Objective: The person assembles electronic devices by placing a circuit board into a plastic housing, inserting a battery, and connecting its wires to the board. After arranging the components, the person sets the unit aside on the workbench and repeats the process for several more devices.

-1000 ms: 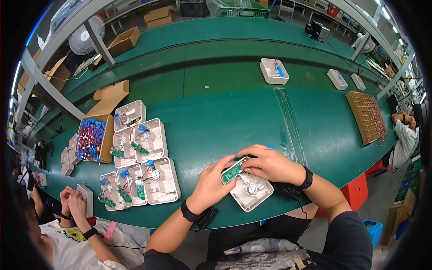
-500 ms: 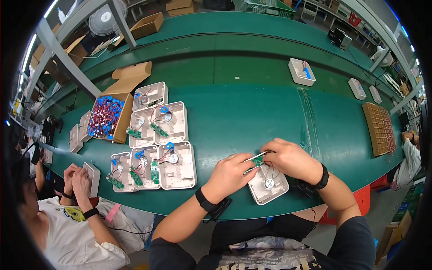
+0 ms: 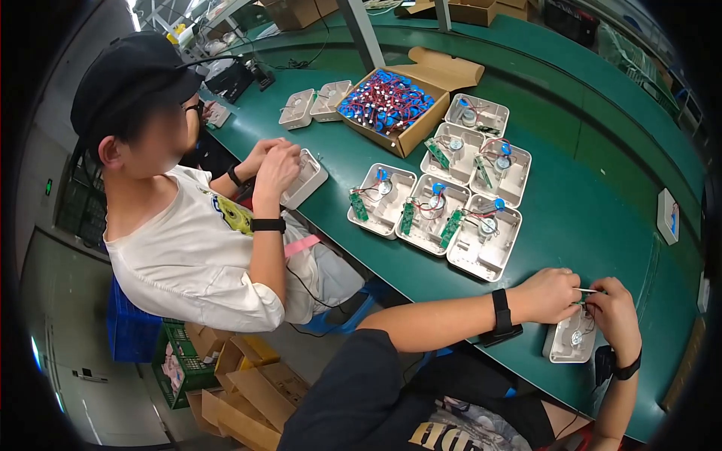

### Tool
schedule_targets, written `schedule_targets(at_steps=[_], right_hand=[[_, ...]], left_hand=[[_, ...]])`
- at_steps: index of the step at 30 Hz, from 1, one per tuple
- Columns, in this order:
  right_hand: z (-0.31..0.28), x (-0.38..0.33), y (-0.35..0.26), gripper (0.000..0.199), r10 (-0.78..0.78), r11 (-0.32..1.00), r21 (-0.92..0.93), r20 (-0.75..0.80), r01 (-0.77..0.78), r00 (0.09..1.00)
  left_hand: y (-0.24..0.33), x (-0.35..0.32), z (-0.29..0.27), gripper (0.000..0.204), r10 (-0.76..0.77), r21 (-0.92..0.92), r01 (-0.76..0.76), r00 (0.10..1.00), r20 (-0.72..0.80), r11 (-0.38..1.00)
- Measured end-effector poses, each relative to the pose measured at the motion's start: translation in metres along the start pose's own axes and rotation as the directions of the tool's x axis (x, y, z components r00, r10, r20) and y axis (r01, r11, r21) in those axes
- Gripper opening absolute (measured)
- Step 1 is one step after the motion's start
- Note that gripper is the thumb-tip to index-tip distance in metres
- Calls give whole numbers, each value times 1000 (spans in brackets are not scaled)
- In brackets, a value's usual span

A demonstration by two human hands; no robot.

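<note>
My left hand (image 3: 547,295) is closed in a pinch on a small green circuit board (image 3: 583,300), mostly hidden by my fingers. A thin white strip (image 3: 588,290) juts from those fingers toward my right hand (image 3: 615,312). The right fingers are pinched at the other end of the board; what they grip is hidden. Just below both hands sits an open white plastic housing (image 3: 558,347) holding a round silver speaker (image 3: 577,337), with thin wires running up toward the board.
To the left stand several open housings (image 3: 489,264) with speakers, boards and blue parts. Beyond them is a cardboard box (image 3: 412,138) of blue wired parts. A co-worker (image 3: 192,240) at the left handles another housing (image 3: 307,180). Another housing (image 3: 667,216) lies far right.
The view has swung left, so the co-worker shows more fully and my hands appear farther right. Both hands stay pinched together over the same housing.
</note>
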State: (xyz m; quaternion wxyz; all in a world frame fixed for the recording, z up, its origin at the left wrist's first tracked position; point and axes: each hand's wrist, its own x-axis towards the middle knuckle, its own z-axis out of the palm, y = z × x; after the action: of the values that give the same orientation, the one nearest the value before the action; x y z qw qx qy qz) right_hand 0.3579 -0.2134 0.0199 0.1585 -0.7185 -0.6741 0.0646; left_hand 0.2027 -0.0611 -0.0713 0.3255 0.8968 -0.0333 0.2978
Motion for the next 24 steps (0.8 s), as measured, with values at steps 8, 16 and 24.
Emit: schedule_targets(at_steps=[8,16,24], right_hand=[[-16,2,4,22,151,957,237,88,-168,985],[-4,-18,40,32,134,968,217,-24,-126,991],[-15,-43,29,38,217,968,121,29,-219,976]], left_hand=[[2,0,-2,24,-18,3,19,1000,-16,1000],[-8,5,-24,14,-86,67,89,995,-44,994],[-13,2,-10,15,-48,18,49,997,-56,999]])
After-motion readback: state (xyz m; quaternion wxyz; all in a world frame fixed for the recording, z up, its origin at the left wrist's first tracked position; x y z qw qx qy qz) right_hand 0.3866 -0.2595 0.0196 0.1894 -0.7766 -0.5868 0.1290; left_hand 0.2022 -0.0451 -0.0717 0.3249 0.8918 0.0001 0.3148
